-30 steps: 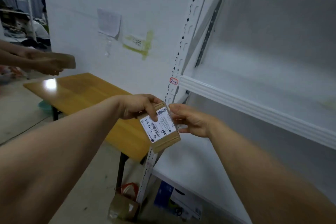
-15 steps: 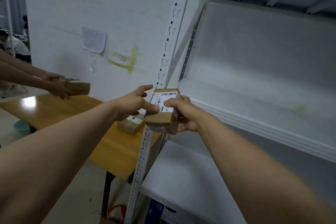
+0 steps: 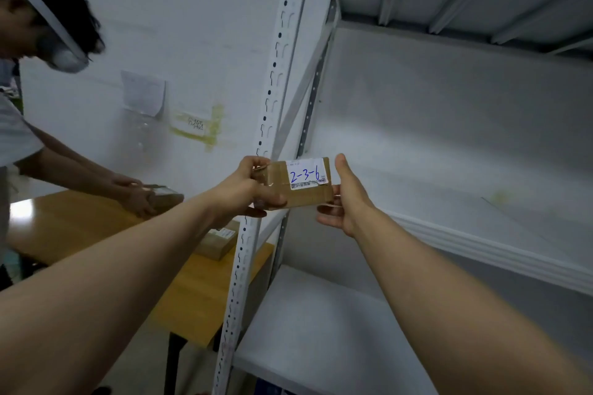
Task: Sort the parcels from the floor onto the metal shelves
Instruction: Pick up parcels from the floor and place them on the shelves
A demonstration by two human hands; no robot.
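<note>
A small brown cardboard parcel (image 3: 300, 184) is held up in front of the shelf post. Its white label reads "2-3-9" in blue handwriting. My left hand (image 3: 248, 192) grips the parcel's left end with thumb and fingers curled round it. My right hand (image 3: 345, 199) holds the right end, thumb up along the edge and fingers behind the box. The white metal shelves (image 3: 449, 234) stand right behind the parcel, with a bare middle shelf at about the same height and a lower shelf (image 3: 321, 330) beneath.
The perforated white upright post (image 3: 272, 99) runs just behind the parcel. A wooden table (image 3: 96, 228) at the left carries another brown parcel (image 3: 219, 242). A second person (image 3: 38, 99) leans over it, holding a further parcel (image 3: 160, 196). A white wall is behind.
The parcel has risen from waist height to middle shelf level and been turned, so the handwritten label now faces me instead of the barcode label. The view has tilted upward.
</note>
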